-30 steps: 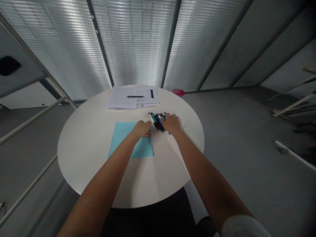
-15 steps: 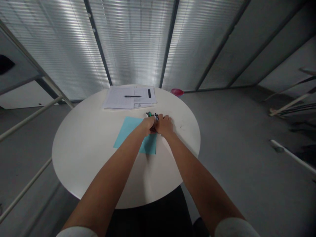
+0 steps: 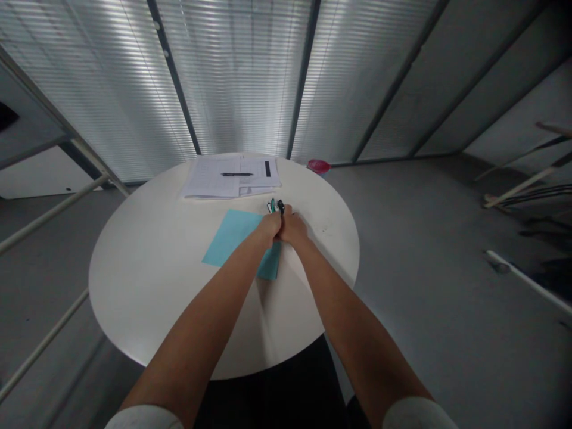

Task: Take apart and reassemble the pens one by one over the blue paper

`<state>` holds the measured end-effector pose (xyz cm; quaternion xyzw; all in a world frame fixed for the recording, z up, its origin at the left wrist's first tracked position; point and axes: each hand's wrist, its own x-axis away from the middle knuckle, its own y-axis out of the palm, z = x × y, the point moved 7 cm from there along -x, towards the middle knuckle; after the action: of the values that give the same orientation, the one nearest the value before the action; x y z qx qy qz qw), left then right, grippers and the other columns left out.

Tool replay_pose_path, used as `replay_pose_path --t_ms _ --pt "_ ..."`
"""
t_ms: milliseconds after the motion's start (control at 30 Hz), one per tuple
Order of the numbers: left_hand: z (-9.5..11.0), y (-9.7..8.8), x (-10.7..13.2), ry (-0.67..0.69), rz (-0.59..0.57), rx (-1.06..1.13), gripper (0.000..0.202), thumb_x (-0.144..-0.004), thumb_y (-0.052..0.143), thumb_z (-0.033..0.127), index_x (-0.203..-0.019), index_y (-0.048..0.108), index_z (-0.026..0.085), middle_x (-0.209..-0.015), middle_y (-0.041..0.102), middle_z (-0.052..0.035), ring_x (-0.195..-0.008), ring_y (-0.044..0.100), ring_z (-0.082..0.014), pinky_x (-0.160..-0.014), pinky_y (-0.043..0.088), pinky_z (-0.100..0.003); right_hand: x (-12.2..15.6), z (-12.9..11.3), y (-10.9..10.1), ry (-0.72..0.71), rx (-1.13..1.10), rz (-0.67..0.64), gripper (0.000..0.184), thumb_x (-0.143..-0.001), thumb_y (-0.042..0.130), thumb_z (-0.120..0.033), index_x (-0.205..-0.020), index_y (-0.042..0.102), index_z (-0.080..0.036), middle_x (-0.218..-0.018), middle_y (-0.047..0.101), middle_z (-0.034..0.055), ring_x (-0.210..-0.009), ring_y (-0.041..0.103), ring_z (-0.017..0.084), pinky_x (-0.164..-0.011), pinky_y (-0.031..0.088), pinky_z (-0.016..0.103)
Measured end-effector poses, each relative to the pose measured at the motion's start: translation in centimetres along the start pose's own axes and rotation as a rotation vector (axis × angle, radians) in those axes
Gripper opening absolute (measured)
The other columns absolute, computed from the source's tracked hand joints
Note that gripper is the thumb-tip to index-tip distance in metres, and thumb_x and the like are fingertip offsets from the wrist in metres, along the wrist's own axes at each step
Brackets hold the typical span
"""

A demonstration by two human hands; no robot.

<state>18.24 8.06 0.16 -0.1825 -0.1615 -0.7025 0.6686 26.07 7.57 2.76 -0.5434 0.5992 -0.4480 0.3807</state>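
Note:
My left hand (image 3: 270,226) and my right hand (image 3: 292,226) are closed together over the right part of a light-blue sheet (image 3: 239,229) on the white table. Between them they grip a small bunch of pens (image 3: 276,206), whose green, black and white ends stick out past the fingers on the far side. The rest of the bunch is hidden by my hands, so I cannot tell how the fingers share it. The blue sheet lies flat, partly covered by my left forearm and hand.
Beyond the sheet, white papers (image 3: 210,177) lie on the round table (image 3: 147,262) with a dark pen (image 3: 237,174) on top. A pink-red object (image 3: 319,166) is at the table's far right edge. Blinds (image 3: 243,83) hang behind; metal rails (image 3: 49,217) stand at left.
My hands have drawn closer together around the pens. Their ends, spread out sideways before, now point more upward and sit in a tighter cluster. The view has shifted slightly.

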Motion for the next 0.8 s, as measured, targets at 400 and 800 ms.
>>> replay_pose_path --t_ms 400,800 --pt "-0.8 1.2 0.5 -0.035 -0.029 0.257 0.035 -0.097 0.041 0.042 -0.104 0.064 0.016 -0.104 0.072 -0.0127 -0.098 0.069 -0.0221 -0.083 0.056 -0.037 -0.1 0.8 0.6 0.039 -0.193 -0.038 0.046 -0.099 0.037 -0.044 -0.138 0.039 -0.019 -0.124 0.06 0.0193 -0.113 0.061 0.03 -0.092 0.045 0.04" --pt "0.6 0.5 4.8 0.047 -0.234 0.74 0.034 -0.095 0.046 0.033 -0.11 0.066 0.01 -0.1 0.074 -0.0151 -0.091 0.071 -0.0224 -0.087 0.056 -0.037 3.4 -2.4 -2.0 0.103 -0.371 0.167 0.053 -0.101 0.029 -0.037 -0.153 0.03 -0.034 -0.132 0.051 0.0127 -0.121 0.05 0.028 -0.097 0.04 0.043"
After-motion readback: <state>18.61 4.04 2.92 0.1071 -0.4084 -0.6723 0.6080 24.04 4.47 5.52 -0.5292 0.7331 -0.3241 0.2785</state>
